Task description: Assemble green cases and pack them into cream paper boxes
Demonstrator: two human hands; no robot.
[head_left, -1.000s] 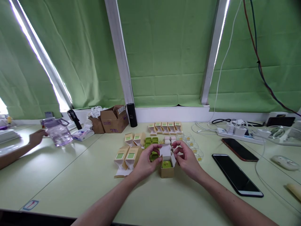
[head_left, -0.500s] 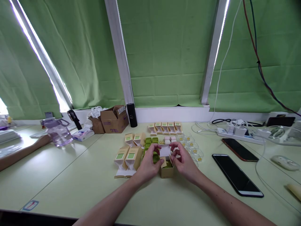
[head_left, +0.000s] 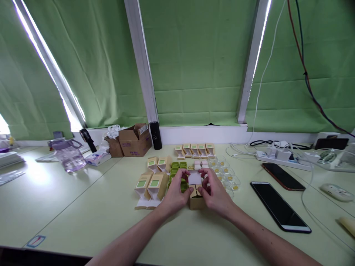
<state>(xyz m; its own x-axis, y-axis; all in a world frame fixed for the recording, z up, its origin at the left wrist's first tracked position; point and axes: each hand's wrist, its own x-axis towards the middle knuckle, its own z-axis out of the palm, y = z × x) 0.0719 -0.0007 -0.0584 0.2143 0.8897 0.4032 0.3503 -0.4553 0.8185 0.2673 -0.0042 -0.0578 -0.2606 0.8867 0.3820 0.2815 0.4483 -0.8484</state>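
Observation:
A small tan cardboard box [head_left: 197, 203] stands upright in front of me, its white-lined lid [head_left: 195, 177] raised at the back. My left hand [head_left: 177, 192] grips the box from the left, thumb on the left side flap, fingers at the lid. From the other side my right hand [head_left: 217, 192] holds it, thumb pressing the right flap inward. Both flaps lie folded over the opening and hide the inside. Several green cups [head_left: 174, 164] sit just behind my left hand. Clear plastic pieces with yellow centres [head_left: 230, 178] spread behind my right hand.
Open tan boxes [head_left: 154, 183] stand at the left, more boxes [head_left: 194, 148] in a back row. Pale pink pieces [head_left: 204, 163] lie behind the lid. Phones [head_left: 280, 205] and a power strip [head_left: 291, 161] are at right, a water jug [head_left: 69, 157] and carton [head_left: 135, 142] at left.
My right thumb has moved left and folded the right flap down, covering the green item seen inside the box. Another person's arm at the far left has gone out of view.

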